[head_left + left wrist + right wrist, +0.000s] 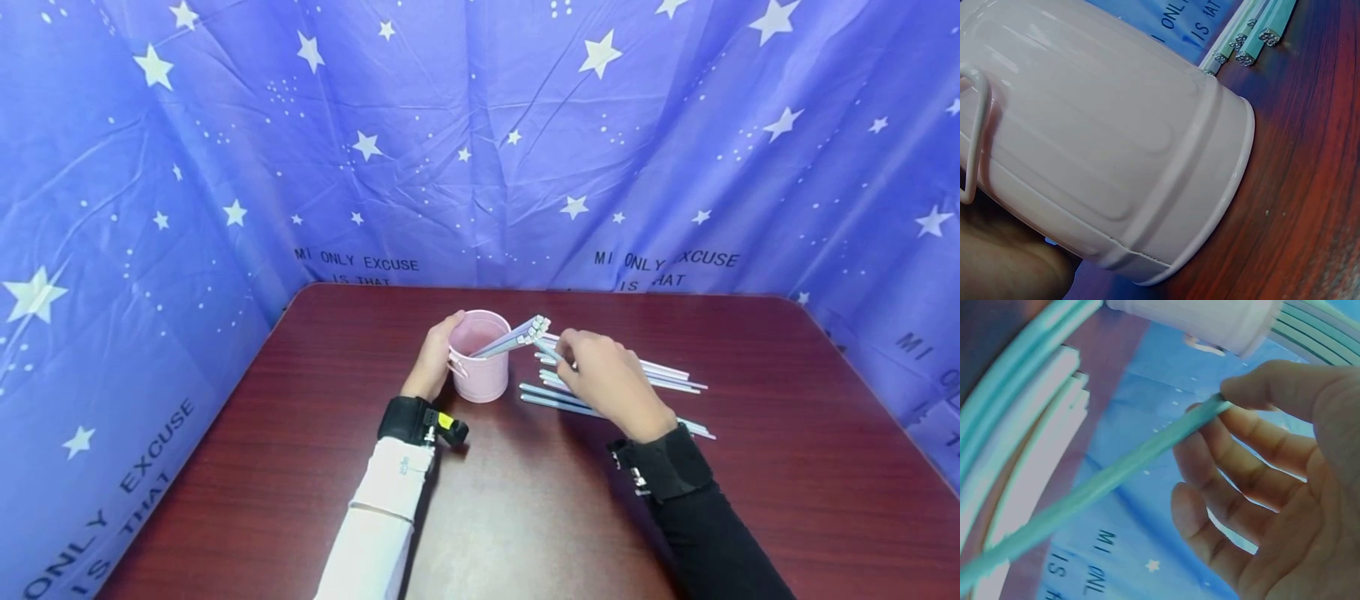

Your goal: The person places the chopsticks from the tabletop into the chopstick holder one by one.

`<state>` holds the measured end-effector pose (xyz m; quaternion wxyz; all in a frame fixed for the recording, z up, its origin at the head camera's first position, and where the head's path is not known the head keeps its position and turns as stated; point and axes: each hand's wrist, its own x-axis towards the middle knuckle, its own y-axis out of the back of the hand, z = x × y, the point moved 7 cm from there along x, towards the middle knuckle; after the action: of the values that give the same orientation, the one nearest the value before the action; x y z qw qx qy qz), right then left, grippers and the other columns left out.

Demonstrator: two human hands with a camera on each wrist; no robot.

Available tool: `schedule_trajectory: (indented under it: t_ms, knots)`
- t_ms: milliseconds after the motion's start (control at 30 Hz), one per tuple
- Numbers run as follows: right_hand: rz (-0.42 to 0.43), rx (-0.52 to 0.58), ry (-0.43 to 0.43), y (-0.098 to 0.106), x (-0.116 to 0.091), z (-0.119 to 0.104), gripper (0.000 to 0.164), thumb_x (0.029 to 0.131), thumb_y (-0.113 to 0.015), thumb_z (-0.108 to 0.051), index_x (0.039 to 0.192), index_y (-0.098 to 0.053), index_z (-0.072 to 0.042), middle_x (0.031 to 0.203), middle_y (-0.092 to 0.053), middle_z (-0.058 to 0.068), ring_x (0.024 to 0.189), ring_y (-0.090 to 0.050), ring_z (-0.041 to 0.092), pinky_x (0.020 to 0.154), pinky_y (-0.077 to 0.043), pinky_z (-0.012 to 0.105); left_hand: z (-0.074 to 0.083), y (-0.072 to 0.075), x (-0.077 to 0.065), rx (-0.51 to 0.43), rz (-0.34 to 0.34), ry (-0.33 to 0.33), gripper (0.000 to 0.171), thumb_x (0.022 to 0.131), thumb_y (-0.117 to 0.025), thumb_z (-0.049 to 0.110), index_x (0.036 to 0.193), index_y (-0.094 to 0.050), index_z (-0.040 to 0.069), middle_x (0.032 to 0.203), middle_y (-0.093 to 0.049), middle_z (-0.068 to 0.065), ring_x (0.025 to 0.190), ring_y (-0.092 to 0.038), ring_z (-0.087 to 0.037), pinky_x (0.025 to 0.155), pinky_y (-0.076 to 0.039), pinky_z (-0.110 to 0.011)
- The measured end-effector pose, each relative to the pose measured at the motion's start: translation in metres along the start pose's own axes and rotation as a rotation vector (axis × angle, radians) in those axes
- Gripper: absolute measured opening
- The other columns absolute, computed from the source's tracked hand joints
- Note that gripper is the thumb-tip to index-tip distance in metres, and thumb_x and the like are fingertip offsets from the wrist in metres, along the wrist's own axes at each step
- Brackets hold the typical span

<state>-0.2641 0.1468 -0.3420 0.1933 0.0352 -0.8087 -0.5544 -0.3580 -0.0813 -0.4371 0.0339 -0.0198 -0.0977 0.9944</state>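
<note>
Right grip [609, 379] pinching green stick [1110, 478] at one end, length slanting lower-left in wrist view, left grip [431, 360] holding bucket [482, 379]

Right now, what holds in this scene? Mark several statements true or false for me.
1. The left hand holds the pale pink round bucket. True.
2. The bucket lies on its side. False: it stands upright.
3. The right hand pinches a thin blue-green stick. True.
4. The bucket is empty. False: a bundle of pale slender sticks leans inside it.
5. Loose pale sticks lie on the glossy red-brown table. True.
6. The blue fabric curtain is striped. False: it is star-patterned.
</note>
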Motion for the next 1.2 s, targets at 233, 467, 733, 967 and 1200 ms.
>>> schedule_trajectory:
  t_ms: [233,467,733,967,1200]
  knots:
    - [0.131,0.188,-0.009,0.032,-0.003,-0.004,0.017,0.097,-0.066,-0.007,0.114,-0.068,-0.008,0.093,-0.076,0.004,0.083,-0.069,0.020,0.070,-0.053,0.037,0.001,-0.001,0.001,0.008,-0.013,-0.011,0.050,0.111,-0.047,0.027,0.140,-0.062,-0.012,0.152,-0.059,-0.025,0.147,-0.051,-0.028,0.131,-0.033,-0.044]
    - [0.348,0.340,0.012,0.062,-0.011,-0.010,0.031,0.094,-0.065,0.002,0.125,-0.063,-0.002,0.094,-0.072,0.009,0.080,-0.062,0.020,0.069,-0.044,0.019,0.000,-0.001,0.001,0.009,-0.016,-0.004,0.050,0.111,-0.047,0.029,0.136,-0.065,-0.011,0.144,-0.064,-0.025,0.137,-0.057,-0.027,0.128,-0.037,-0.043]
    - [0.578,0.408,0.029,0.086,-0.023,-0.013,0.018,0.103,-0.065,-0.004,0.120,-0.069,-0.003,0.105,-0.077,0.008,0.085,-0.061,-0.002,0.072,-0.044,0.015,-0.001,0.000,0.001,0.010,-0.012,0.002,0.050,0.111,-0.048,0.030,0.136,-0.065,-0.010,0.142,-0.065,-0.025,0.134,-0.058,-0.027,0.126,-0.039,-0.043]
    - [0.727,0.722,0.175,0.100,-0.029,-0.021,0.020,0.103,-0.065,0.005,0.122,-0.067,0.011,0.111,-0.078,0.015,0.098,-0.076,0.010,0.087,-0.062,0.020,0.000,0.000,0.002,0.004,-0.011,0.003,0.050,0.110,-0.048,0.029,0.136,-0.065,-0.011,0.148,-0.062,-0.024,0.142,-0.053,-0.028,0.130,-0.034,-0.043]
    - [0.776,1.030,0.376,0.106,-0.033,-0.032,0.021,0.097,-0.065,0.017,0.117,-0.062,0.024,0.109,-0.078,0.017,0.103,-0.080,0.023,0.090,-0.065,0.032,0.000,0.001,0.001,0.007,-0.006,0.004,0.050,0.110,-0.048,0.029,0.135,-0.066,-0.010,0.143,-0.064,-0.024,0.135,-0.057,-0.026,0.126,-0.038,-0.042]
